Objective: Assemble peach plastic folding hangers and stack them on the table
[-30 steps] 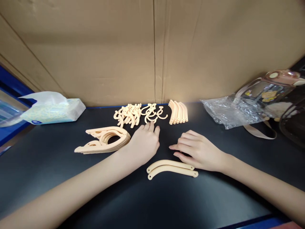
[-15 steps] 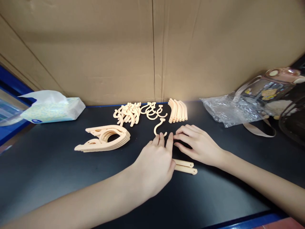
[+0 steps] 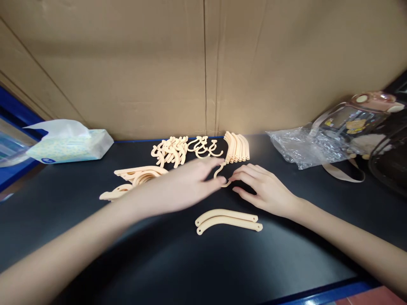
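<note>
A large cardboard wall (image 3: 203, 63) stands at 12 o'clock, behind a black table (image 3: 190, 262). At 2 o'clock a bottle (image 3: 359, 118) with a strap lies on its side, and a clear plastic bag (image 3: 302, 148) lies just beside it. At 10 o'clock there is a tissue pack (image 3: 68, 146).

The left hand (image 3: 178, 186) comes in from 8 o'clock. It is blurred, the fingers are stretched out and loosely open, and the fingertips touch one single hook (image 3: 221, 176) near the centre of the table. Whether it pinches the hook or only touches it, the picture does not tell. The right hand (image 3: 267, 190) comes in from 4 o'clock and rests low over the table with fingers half curled. Its fingertips are at the same hook from the other side, and it grips nothing clearly.

Behind the left hand, at 9 o'clock from the hook, lies a stack of hanger bodies (image 3: 136, 180), partly hidden by this hand. At 12 o'clock near the wall lies a pile of hooks (image 3: 178, 152), and just right of it a row of curved bars (image 3: 237, 148). Two more bars (image 3: 227, 220) lie side by side at 6 o'clock from the hook, near the right hand but apart from it.
</note>
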`<state>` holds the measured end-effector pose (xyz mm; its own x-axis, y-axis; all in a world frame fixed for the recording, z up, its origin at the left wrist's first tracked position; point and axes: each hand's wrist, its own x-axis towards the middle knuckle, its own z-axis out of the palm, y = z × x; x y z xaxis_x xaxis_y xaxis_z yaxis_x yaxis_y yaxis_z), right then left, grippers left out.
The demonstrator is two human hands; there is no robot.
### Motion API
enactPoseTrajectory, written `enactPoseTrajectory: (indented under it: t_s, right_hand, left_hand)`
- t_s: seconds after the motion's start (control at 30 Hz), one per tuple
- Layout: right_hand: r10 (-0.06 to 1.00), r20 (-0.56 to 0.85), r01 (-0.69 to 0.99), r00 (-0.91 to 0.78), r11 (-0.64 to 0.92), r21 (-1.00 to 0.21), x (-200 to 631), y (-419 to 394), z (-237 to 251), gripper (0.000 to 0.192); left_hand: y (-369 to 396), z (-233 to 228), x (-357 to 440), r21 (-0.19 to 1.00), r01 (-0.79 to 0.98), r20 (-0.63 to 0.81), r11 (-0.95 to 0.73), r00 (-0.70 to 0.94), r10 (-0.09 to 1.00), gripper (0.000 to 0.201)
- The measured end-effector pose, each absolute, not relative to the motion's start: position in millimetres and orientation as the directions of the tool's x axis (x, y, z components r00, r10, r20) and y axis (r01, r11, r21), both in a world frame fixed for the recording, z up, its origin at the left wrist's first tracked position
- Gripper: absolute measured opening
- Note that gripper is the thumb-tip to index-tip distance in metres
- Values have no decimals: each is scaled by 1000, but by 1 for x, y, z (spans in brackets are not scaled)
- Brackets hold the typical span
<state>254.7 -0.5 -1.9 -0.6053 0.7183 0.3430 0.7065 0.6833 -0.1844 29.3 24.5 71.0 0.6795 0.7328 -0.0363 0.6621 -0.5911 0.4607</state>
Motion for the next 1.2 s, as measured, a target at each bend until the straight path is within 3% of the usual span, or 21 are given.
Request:
enactPoseTrajectory:
  t_s: [0.13, 0.27, 0.63, 0.93, 1.1, 1.2]
  right_hand:
    - [650, 318, 636, -690, 755, -163, 254, -2, -3, 23]
    - [677, 310, 665, -667, 729, -161, 253, -3, -2, 13]
    - [756, 241, 725, -608, 653, -218, 259, 3, 6, 16]
    - [750, 208, 720, -628, 661, -209, 267, 3, 12, 15]
    - [751, 206, 723, -627, 660, -206, 266, 4, 11, 16]
    - [754, 212, 727, -621, 656, -202, 266, 4, 11, 16]
  left_hand:
    - [68, 88, -4, 292, 815, 28, -500, 515, 857, 51]
    - [106, 97, -47, 172, 936, 55, -309, 304, 951, 48]
    - [131, 82, -68, 257, 948, -251, -190, 255, 934, 51]
    - [144, 63, -67, 175, 965, -126, -195, 219, 968, 53]
    - [141, 67, -64, 238, 943, -132, -232, 268, 954, 60]
    - [138, 66, -62, 251, 953, -140, -171, 210, 968, 66]
